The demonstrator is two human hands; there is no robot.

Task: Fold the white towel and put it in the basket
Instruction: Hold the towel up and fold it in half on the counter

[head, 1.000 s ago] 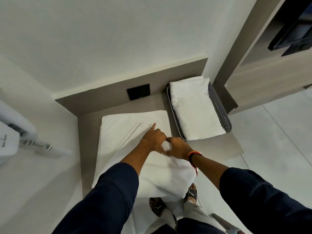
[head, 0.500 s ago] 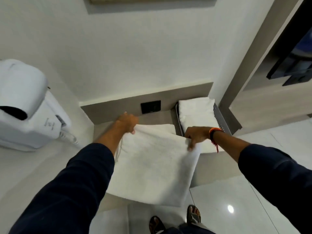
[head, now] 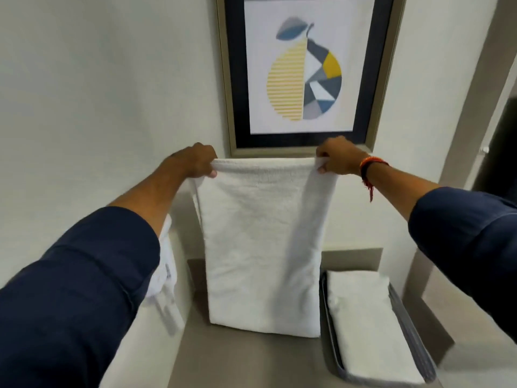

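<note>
Hanging upright in front of the wall, the white terry towel [head: 260, 247] is pinched at its two top corners, left hand [head: 195, 161] and right hand [head: 338, 156] both with fingers curled tight on the cloth, and its lower edge sits just above the grey-brown worktop [head: 246, 359]. Over at the worktop's right edge, the grey slotted plastic basket [head: 414, 340] already holds another folded white towel [head: 369, 323], just beside the hanging one.

towel [head: 263, 247] hangs left of basket [head: 416, 340] | folded towel [head: 366, 323] apparently inside
</note>
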